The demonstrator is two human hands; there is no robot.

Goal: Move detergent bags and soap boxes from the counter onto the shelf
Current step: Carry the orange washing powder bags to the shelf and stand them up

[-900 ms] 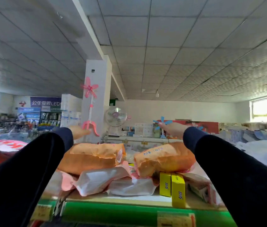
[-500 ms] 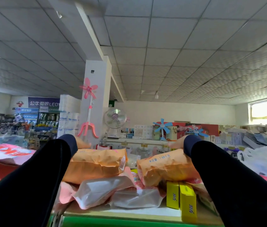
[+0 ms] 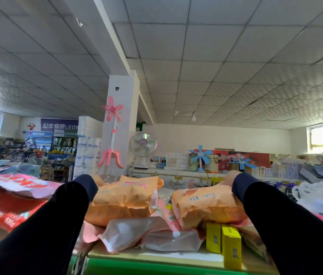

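At the far left a red and white detergent bag (image 3: 8, 197) lies flat with its lettering upside down to the camera. Next comes the left sleeve (image 3: 43, 231), dark and reaching forward; the left hand (image 3: 99, 180) is almost wholly hidden behind its cuff and the bag beside it, so I cannot tell whether its fingers are spread or curled. That hand sits at the far left end of the left orange bag (image 3: 123, 201), which rests on top of a pale pink bag (image 3: 130, 233) lying on the shelf (image 3: 156, 257), a cream surface with a green front edge. Beside the pink bag lies another pale, translucent bag (image 3: 170, 240). Further right, the right orange bag (image 3: 206, 207) lies on the pile, its printed blue characters facing up, and partly over two yellow soap boxes (image 3: 224, 245) standing upright side by side at the shelf's front. The right hand (image 3: 230, 178) lies at the far end of this bag, only its back showing past the cuff of the right sleeve (image 3: 295, 225); its fingers are out of sight, so their grip cannot be told. At the far right lies a white plastic bag (image 3: 321, 197).
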